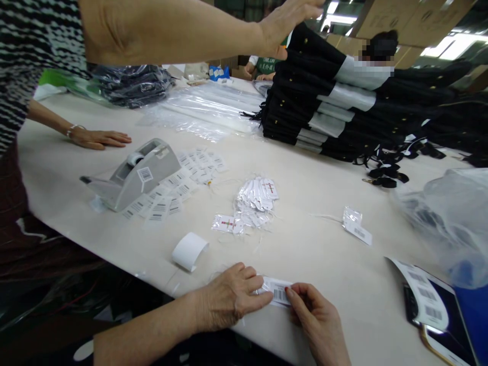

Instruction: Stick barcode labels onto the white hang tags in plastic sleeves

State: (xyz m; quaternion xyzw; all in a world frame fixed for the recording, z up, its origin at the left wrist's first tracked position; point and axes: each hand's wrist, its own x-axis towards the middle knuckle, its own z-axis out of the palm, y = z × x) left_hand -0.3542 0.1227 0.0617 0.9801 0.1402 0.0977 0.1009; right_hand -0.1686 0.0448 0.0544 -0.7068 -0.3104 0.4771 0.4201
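Near the table's front edge, a white hang tag with a barcode label (281, 294) lies between my two hands. My left hand (238, 297) rests over the tag's left end, fingers bent, holding it against the table. At the tag's right end, my right hand (316, 317) pinches the label's edge between thumb and forefinger; its other fingers are curled under. Beyond my left hand are a curled white paper (189, 250) and a pile of plastic-covered hang tags (255, 201). Another tag with a string (356, 226) lies farther right.
A grey tape dispenser (147, 175) stands left beside loose barcode stickers (158, 208). Black goods with grey bands (324, 96) are stacked behind. A co-worker's arm (175, 33) reaches across to them. At right lie a label strip (425, 292), a phone (452, 310) and clear plastic (453, 213).
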